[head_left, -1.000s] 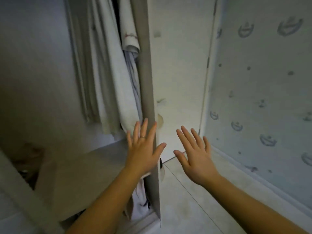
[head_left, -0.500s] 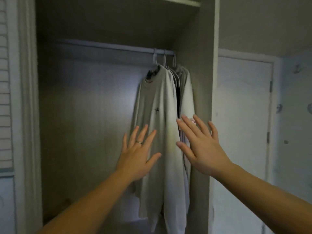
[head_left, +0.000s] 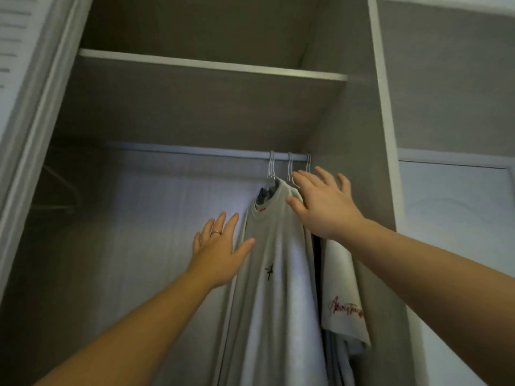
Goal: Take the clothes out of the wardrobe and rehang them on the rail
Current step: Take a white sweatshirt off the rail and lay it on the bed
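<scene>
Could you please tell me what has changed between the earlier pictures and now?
The view tilted up to the wardrobe rail. Both hands rose: the right hand up to the shoulder of the grey T-shirt, under the hanger hooks; the left hand up beside its chest. Nothing was taken hold of; both hands stay open. The clothes still hang at the rail's right end.
</scene>
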A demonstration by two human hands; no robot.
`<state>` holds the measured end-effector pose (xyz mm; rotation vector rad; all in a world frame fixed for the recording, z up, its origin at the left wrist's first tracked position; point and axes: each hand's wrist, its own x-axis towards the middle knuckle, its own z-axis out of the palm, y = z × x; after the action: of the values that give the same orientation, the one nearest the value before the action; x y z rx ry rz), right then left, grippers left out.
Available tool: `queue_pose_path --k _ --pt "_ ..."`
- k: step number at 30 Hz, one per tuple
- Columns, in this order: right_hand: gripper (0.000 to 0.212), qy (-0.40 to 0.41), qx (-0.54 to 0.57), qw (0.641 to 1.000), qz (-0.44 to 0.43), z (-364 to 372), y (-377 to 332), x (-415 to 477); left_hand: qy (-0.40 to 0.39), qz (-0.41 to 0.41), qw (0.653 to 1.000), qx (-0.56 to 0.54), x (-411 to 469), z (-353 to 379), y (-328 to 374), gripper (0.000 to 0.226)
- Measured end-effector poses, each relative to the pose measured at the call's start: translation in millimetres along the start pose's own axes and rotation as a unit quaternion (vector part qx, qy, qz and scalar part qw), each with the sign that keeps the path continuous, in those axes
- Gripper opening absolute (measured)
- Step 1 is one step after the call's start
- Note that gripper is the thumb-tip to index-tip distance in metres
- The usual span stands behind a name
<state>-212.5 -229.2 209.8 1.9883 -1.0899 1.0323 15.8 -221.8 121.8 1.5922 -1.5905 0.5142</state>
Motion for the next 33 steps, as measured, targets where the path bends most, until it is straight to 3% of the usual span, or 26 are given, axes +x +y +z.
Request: queue_pose_path --k 6,19,21,25,30,33 --pt "0.031 -0.061 -0.027 0.998 0.015 20 7 60 -0.021 -0.032 0.997 -0.061 55 29 -2 0.073" --pt "0.003 -0.055 -0.071 0.992 0.084 46 -26 131 -0.076 -0.048 0.951 -0.295 149 107 -13 0.075" --pt "0.012 -0.053 -0.071 0.991 0.105 48 -34 137 -0.068 -0.025 0.945 -0.317 156 115 -10 0.075" --pt "0.033 -0.040 -0.098 0.986 0.127 59 -48 142 -0.077 -0.025 0.924 -0.375 183 145 -12 0.119" --pt "0.025 -0.013 -0.165 0.978 0.125 73 -56 145 -0.085 -0.025 0.902 -0.423 189 147 -10 0.130" --pt "0.028 0.006 -0.154 0.980 0.127 74 -55 145 -0.083 -0.026 0.895 -0.437 191 148 -13 0.121"
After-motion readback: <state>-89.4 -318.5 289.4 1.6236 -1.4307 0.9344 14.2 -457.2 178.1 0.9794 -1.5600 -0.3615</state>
